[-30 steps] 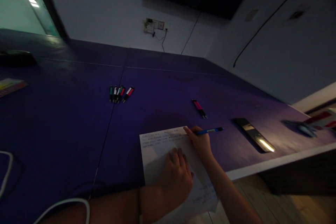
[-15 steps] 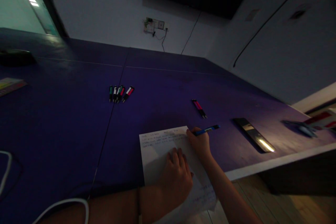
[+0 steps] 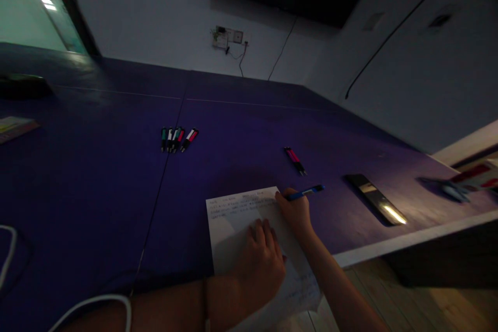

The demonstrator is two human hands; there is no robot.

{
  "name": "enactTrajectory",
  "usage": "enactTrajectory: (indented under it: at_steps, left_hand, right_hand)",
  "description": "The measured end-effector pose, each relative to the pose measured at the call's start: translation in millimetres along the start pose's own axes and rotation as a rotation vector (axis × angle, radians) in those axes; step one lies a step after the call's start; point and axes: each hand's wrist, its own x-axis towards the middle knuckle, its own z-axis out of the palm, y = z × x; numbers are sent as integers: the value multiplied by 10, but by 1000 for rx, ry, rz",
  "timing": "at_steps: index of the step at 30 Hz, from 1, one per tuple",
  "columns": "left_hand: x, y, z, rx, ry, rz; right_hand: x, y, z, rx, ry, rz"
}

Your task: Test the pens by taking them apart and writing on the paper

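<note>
A white sheet of paper (image 3: 231, 231) with several lines of handwriting lies on the dark purple table (image 3: 97, 181) near its front edge. My left hand (image 3: 262, 259) rests flat on the sheet, fingers lying together and stretched forward. My right hand (image 3: 295, 212) is closed around a blue pen (image 3: 305, 192), its tip at the sheet's upper right corner, by the written lines. The pen's barrel points right, away from the paper.
A row of several markers (image 3: 178, 139) lies further back at the centre. A pink-and-black pen (image 3: 295, 160) sits behind my right hand. A dark phone (image 3: 376, 199) lies to the right, with blurred items (image 3: 459, 184) beyond. A white cable (image 3: 97, 303) curves at the lower left.
My right hand with the blue pen has shifted slightly left along the top of the sheet. My left hand stays put on the paper.
</note>
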Motion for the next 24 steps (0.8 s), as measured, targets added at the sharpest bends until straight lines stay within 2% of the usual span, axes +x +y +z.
enactTrajectory:
  at_steps: [6, 24]
  left_hand:
    - [19, -13, -33, -14, -36, 6]
    - [12, -15, -32, 11, -13, 20]
  right_hand:
    - [1, -19, -3, -18, -4, 22]
    - [9, 15, 11, 1, -4, 13]
